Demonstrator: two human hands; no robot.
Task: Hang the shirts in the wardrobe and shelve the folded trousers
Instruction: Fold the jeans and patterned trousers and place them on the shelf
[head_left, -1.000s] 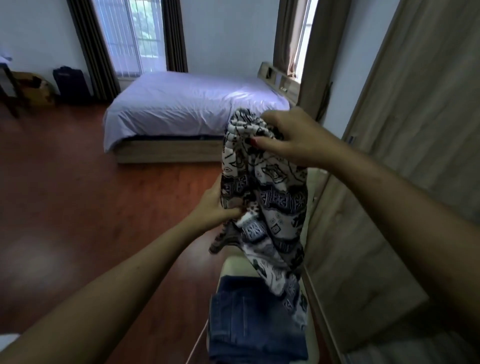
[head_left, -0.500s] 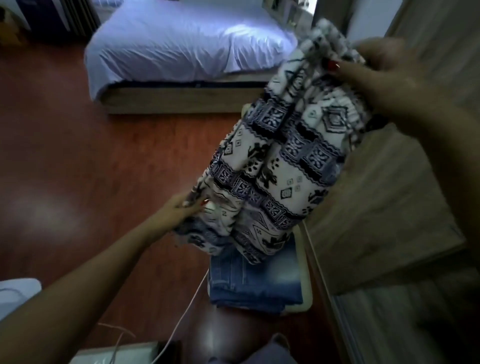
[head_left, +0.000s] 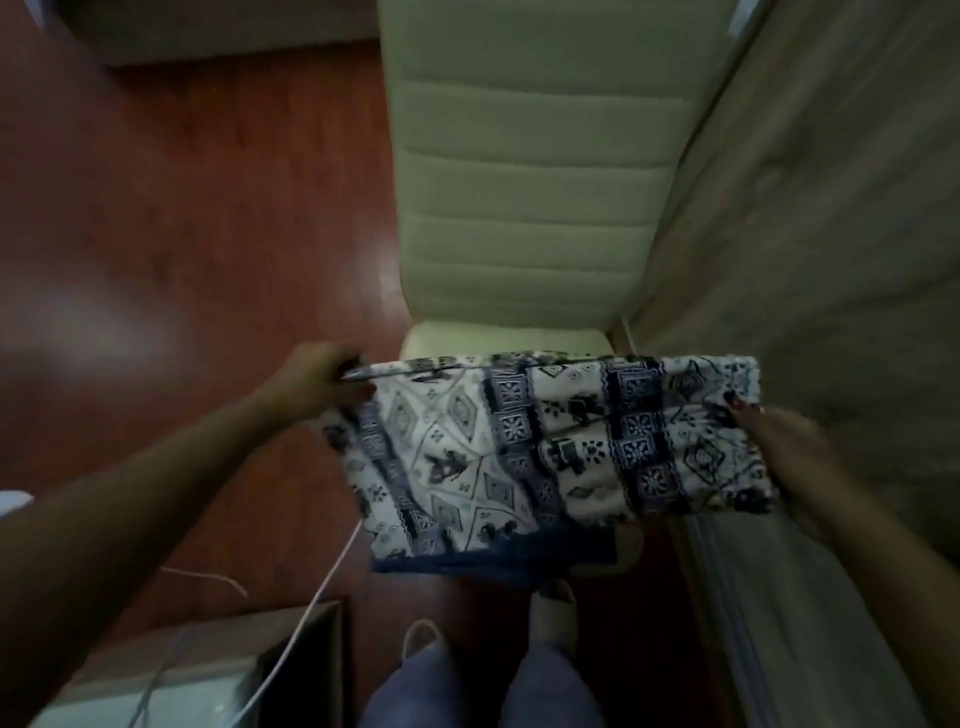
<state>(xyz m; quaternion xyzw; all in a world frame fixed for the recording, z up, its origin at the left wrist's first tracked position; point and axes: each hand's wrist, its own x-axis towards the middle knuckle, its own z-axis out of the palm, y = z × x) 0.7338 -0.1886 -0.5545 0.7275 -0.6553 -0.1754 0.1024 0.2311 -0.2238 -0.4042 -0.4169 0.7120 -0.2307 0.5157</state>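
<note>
Patterned cotton trousers (head_left: 561, 452), bunched a second ago, are now stretched flat above the chair (head_left: 530, 171) seat's front edge; left hand (head_left: 311, 379) and right hand (head_left: 779, 441) pinch opposite ends, so folding seems underway.

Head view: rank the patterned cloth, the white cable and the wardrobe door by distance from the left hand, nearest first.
1. Patterned cloth: gripped at its left end by the left hand.
2. White cable: on the floor below that hand, toward the person.
3. Wardrobe door: far right, beyond the cloth and the right hand.
</note>
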